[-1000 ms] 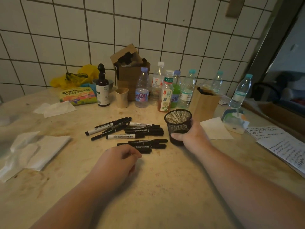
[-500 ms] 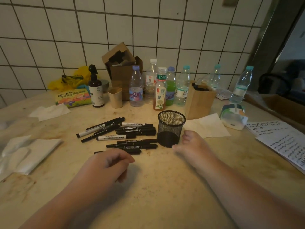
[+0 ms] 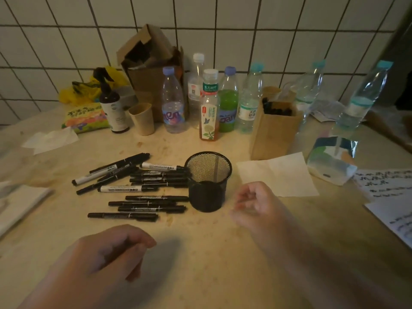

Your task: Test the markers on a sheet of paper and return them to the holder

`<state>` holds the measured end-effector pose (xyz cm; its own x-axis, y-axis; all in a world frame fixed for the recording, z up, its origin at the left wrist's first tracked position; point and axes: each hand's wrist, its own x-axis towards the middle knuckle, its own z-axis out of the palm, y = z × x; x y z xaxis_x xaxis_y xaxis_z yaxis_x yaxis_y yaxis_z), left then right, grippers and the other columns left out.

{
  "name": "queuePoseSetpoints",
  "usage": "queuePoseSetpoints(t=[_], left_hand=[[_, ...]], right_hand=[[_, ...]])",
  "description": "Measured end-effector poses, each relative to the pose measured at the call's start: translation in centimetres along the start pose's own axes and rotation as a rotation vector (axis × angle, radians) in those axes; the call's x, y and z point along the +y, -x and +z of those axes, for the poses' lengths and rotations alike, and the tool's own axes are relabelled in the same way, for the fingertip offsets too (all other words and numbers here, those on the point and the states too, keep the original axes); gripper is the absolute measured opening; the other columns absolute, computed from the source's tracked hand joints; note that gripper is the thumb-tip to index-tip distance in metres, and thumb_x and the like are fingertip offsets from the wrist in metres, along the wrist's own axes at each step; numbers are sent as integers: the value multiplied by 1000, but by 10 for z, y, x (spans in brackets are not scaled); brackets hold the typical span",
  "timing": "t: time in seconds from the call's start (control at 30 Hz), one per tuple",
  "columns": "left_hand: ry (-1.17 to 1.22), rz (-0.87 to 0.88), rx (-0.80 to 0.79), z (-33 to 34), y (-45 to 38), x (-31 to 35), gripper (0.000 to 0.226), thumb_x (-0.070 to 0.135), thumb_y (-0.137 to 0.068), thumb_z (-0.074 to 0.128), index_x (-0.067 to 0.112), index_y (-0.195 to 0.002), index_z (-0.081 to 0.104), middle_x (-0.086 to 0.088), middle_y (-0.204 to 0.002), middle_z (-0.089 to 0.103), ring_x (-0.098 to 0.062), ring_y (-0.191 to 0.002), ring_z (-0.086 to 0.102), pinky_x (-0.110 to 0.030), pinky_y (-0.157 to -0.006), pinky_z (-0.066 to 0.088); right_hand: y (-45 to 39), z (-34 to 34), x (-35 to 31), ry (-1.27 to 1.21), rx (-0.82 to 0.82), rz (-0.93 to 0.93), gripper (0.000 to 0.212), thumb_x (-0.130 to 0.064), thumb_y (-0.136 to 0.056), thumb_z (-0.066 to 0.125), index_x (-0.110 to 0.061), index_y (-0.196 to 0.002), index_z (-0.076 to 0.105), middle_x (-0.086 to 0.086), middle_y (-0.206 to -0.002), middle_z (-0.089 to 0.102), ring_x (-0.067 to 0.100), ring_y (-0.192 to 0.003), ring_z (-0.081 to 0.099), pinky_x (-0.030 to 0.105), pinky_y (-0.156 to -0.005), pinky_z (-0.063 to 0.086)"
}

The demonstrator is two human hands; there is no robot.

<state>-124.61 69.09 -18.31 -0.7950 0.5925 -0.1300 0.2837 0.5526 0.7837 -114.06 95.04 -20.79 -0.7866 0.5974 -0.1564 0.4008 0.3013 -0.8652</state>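
Note:
Several black and white markers (image 3: 142,186) lie loose on the beige table, left of an empty black mesh holder (image 3: 207,181) that stands upright. My right hand (image 3: 256,204) hovers just right of the holder, fingers loosely curled, holding nothing and not touching it. My left hand (image 3: 111,253) hangs over the table's near part, below the markers, fingers loosely curled and empty. A blank white sheet of paper (image 3: 278,175) lies right of the holder. Written sheets (image 3: 388,190) lie at the far right.
Along the tiled wall stand several plastic bottles (image 3: 209,103), a spray bottle (image 3: 113,105), a paper cup (image 3: 142,118) and an open cardboard box (image 3: 151,70). A brown bag with dark markers (image 3: 274,128) and a tissue pack (image 3: 330,161) stand right. Tissues (image 3: 51,139) lie left.
My right hand let go of the mesh holder and drew back to its right. My left hand pulled back from the markers toward me. The view tilted closer.

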Motion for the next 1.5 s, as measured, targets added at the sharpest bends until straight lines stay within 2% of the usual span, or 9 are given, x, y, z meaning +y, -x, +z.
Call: queuePoseSetpoints(t=[0.17, 0.37, 0.67, 0.9, 1.03, 1.1, 1.2, 1.4, 1.5], left_hand=[[47, -129, -28, 22, 4, 49, 41, 4, -92, 62, 44, -86, 73, -6, -64, 72, -18, -60, 67, -29, -66, 54], [122, -230, -26, 67, 8, 102, 42, 1, -94, 59, 38, -80, 75, -10, -63, 69, -21, -59, 64, -43, -70, 52], [220, -237, -92, 136, 44, 181, 41, -3, -93, 58, 30, -76, 75, -14, -60, 65, -18, -54, 59, -29, -56, 48], [254, -212, -173, 170, 59, 229, 43, -7, -93, 56, 28, -75, 76, -16, -59, 63, -21, -54, 58, -30, -53, 46], [226, -183, -217, 184, 58, 250, 43, -5, -94, 56, 30, -74, 75, -15, -59, 63, -18, -52, 57, -24, -53, 45], [208, -177, -240, 191, 55, 259, 44, -5, -94, 56, 30, -74, 74, -13, -58, 63, -16, -50, 56, -23, -52, 45], [185, -188, -254, 201, 51, 267, 43, -2, -94, 57, 32, -73, 74, -11, -57, 65, -16, -51, 58, -27, -52, 46], [197, -211, -300, 212, 44, 276, 44, -3, -94, 57, 30, -72, 75, -13, -56, 65, -17, -49, 58, -24, -46, 43], [198, -203, -314, 216, 41, 280, 43, -4, -94, 57, 29, -71, 74, -14, -56, 64, -17, -49, 57, -20, -46, 42]], right_hand=[[20, -34, 11, -77, -40, 57, 40, -55, -57, 63, -49, -96, 61, -14, -89, 72, 5, -87, 68, 40, -81, 59], [54, -81, 42, -189, -78, 217, 10, -18, -77, 73, -26, -82, 71, -2, -71, 74, 17, -74, 71, 45, -77, 55], [133, -205, 107, 42, -111, 271, 19, -15, -84, 74, -31, -74, 68, -17, -76, 73, 0, -71, 68, 14, -65, 51], [161, -286, 154, 254, 127, 345, 14, -26, -89, 73, -32, -82, 62, -17, -88, 65, 10, -84, 63, 28, -75, 56], [165, -328, 171, 442, 333, 384, 11, -27, -91, 70, -28, -97, 61, -6, -110, 55, 11, -90, 51, 15, -66, 37], [169, -341, 176, 521, 329, 439, 24, -32, -90, 71, -26, -111, 61, -5, -120, 50, 15, -104, 50, 14, -72, 33], [171, -356, 183, 560, 289, 596, 61, -45, -88, 69, -24, -140, 45, 2, -141, 42, 27, -128, 45, 35, -93, 41], [175, -367, 193, 437, 202, 788, 75, -48, -87, 69, -18, -147, 36, 11, -141, 47, 32, -121, 49, 32, -82, 32], [177, -371, 198, 345, 258, 810, 76, -38, -84, 73, -17, -148, 38, 11, -136, 51, 27, -112, 50, 34, -83, 43]])
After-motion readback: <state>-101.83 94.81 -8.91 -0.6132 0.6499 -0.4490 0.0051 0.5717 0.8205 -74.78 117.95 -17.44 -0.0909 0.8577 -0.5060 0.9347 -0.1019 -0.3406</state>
